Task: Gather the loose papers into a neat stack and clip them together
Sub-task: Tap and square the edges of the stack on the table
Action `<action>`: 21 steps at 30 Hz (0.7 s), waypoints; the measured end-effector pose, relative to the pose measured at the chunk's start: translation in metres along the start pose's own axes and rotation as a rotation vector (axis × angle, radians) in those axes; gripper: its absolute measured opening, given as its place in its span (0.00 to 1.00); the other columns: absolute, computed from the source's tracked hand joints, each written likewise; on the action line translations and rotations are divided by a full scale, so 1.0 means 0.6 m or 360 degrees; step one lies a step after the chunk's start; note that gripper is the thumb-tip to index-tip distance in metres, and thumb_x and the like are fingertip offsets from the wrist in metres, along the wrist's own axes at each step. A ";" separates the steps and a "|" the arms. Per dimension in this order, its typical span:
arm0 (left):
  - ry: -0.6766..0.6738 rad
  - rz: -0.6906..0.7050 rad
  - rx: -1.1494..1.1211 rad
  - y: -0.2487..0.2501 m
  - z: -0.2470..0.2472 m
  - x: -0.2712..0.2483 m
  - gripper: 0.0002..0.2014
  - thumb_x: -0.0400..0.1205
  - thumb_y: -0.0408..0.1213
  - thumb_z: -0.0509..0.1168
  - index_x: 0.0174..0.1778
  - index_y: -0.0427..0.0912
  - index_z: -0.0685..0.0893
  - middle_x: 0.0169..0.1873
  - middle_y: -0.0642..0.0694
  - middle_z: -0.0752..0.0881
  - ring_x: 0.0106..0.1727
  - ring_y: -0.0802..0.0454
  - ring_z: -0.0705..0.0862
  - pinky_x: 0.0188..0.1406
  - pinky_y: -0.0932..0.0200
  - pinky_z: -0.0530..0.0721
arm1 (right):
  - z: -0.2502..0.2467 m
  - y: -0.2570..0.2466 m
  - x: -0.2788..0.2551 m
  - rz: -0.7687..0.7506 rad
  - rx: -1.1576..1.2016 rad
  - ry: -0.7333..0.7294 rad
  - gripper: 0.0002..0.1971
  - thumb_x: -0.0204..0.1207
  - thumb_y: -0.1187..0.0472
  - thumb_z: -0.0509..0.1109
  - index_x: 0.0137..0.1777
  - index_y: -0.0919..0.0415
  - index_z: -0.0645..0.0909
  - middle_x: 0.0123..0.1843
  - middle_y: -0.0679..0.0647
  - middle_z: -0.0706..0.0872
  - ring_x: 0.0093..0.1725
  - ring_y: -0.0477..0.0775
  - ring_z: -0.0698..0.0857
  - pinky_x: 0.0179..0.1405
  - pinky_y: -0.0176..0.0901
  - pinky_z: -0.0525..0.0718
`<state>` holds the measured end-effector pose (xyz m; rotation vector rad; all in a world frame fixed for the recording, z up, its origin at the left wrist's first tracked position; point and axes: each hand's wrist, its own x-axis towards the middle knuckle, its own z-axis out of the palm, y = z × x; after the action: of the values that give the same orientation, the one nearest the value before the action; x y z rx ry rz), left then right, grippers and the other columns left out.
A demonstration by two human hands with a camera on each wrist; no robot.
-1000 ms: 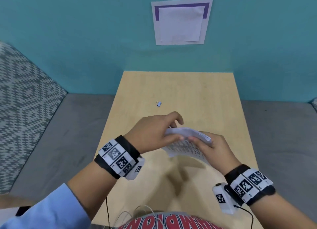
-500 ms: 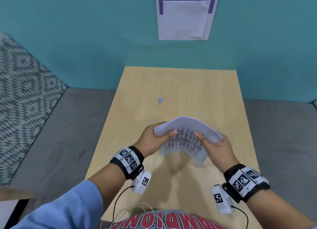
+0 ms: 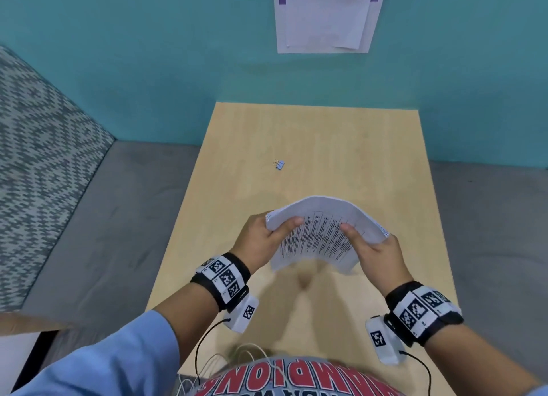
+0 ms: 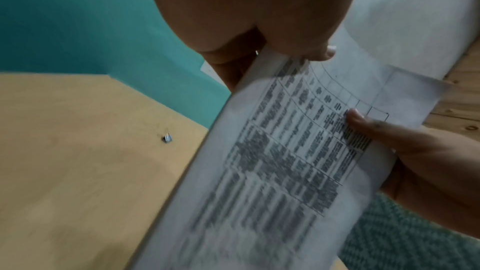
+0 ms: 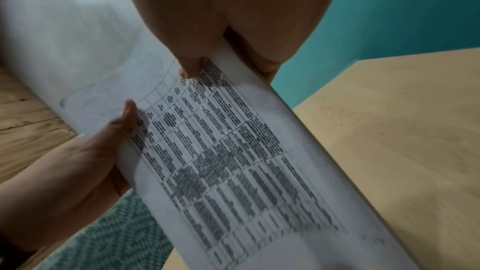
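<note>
Papers (image 3: 321, 232): gathered in one bowed sheaf, held upright above the table (image 3: 370, 146).
Left hand (image 3: 261, 241): thumb and fingers pinching the sheaf's left edge.
Right hand (image 3: 375, 255): likewise pinching the right edge.
Binder clip (image 3: 279, 164): lying untouched on the table, well beyond the hands.
Progress: gathering done; squaring apparently under way; clipping remains.

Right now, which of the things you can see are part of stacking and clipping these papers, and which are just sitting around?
Part of the job:
- stack of papers, held by left hand and right hand
- binder clip on the table

Just around:
- sheet taped to the wall
- patterned rug
</note>
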<state>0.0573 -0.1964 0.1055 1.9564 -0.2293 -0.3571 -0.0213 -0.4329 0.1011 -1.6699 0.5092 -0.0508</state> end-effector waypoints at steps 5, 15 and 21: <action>-0.0175 -0.0089 -0.0069 -0.001 -0.049 0.024 0.40 0.77 0.79 0.61 0.32 0.38 0.80 0.29 0.46 0.79 0.32 0.51 0.78 0.36 0.52 0.79 | -0.006 -0.021 0.034 0.0104 0.0035 -0.0227 0.11 0.77 0.53 0.80 0.55 0.58 0.93 0.52 0.53 0.97 0.55 0.52 0.95 0.62 0.54 0.90; -0.0223 -0.0582 -0.0556 -0.032 -0.111 0.035 0.21 0.88 0.55 0.67 0.68 0.44 0.91 0.63 0.48 0.95 0.66 0.51 0.93 0.71 0.50 0.87 | 0.062 -0.032 0.095 0.0369 0.0381 -0.0581 0.22 0.74 0.56 0.80 0.67 0.62 0.88 0.64 0.58 0.94 0.65 0.59 0.92 0.71 0.62 0.84; -0.0380 -0.0730 -0.0232 -0.118 -0.109 -0.020 0.19 0.87 0.50 0.73 0.70 0.46 0.89 0.52 0.60 0.94 0.51 0.72 0.92 0.55 0.74 0.85 | 0.116 -0.001 0.150 0.0506 0.0340 -0.0481 0.26 0.69 0.52 0.82 0.65 0.63 0.89 0.61 0.57 0.95 0.62 0.57 0.93 0.70 0.64 0.86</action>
<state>0.0689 -0.1078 0.0665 1.8082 0.0968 -0.8842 0.0821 -0.3999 0.0668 -1.3420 0.5132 0.3629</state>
